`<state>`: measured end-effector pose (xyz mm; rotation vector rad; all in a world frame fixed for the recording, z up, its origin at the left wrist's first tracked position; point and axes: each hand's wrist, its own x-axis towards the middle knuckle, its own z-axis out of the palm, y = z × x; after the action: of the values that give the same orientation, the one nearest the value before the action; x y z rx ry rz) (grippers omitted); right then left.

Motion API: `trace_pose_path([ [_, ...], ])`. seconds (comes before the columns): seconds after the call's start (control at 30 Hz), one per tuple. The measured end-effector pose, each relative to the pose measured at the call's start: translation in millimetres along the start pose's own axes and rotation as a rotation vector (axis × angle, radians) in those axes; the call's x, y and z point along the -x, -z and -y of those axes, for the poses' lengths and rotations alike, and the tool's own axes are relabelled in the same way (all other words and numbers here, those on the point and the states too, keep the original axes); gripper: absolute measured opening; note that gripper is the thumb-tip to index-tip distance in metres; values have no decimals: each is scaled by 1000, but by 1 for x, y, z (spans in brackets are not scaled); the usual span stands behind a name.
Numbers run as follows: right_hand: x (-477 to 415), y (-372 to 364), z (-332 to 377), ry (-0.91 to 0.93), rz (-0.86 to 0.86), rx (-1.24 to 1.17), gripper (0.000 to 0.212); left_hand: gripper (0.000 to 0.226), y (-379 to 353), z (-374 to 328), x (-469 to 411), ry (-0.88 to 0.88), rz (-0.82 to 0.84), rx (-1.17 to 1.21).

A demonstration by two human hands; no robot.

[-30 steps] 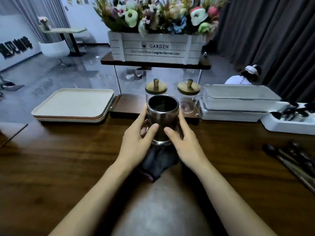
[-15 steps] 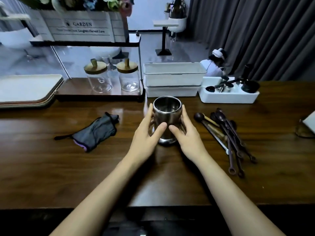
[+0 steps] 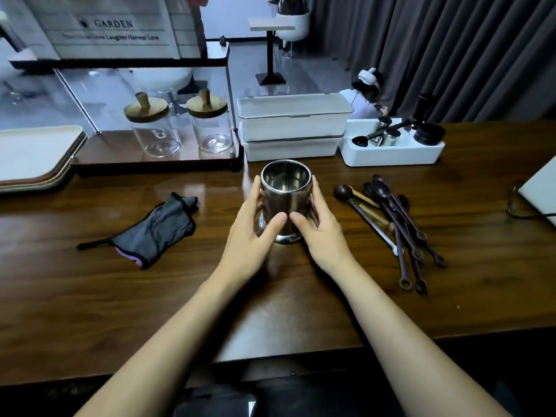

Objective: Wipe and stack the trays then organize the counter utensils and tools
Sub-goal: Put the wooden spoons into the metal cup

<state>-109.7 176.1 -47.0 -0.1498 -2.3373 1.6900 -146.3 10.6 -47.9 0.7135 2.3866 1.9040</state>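
"What are those hands doing?"

"Both are wrapping round the steel cup (image 3: 285, 203). The left hand (image 3: 251, 233) is curling round its left side and the right hand (image 3: 322, 233) round its right, with the thumbs nearly meeting on the near face. The cup is standing upright, and its base seems to be resting on the worktop (image 3: 120, 296)."

"And everything else?"

"The wooden spoons (image 3: 400, 224) are lying in a loose heap just right of the cup. The grey cloth (image 3: 156, 227) is lying well to its left, and the trays (image 3: 36, 158) are sitting stacked farther left and behind."

"What's worrying you?"

"I'm thinking that cup is smooth metal, tall on a narrow foot. If the spoons are going in, their long handles could be leaning to one side and tipping it once both hands are letting go. The white boxes (image 3: 291, 127) are also standing just behind it, so a careless push forward could be knocking it into them."
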Motion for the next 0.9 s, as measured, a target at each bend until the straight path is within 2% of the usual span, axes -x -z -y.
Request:
trace_pose_path([
  [0.23,3,12,0,-74,26,79,73,78,-2,9,10,38,-7,64],
  [0.37,12,27,-5,-100,29,139,69,57,0,2,29,40,-223,-61],
  [0.43,16,39,-6,-107,22,168,67,50,-3,-2,37,52,-262,-62],
  [0.63,26,79,-10,-94,17,298,62,29,-46,-13,44,33,-140,-114],
  [0.9,34,136,-15,-22,-68,418,51,43,-124,-26,-10,-2,40,-238],
])
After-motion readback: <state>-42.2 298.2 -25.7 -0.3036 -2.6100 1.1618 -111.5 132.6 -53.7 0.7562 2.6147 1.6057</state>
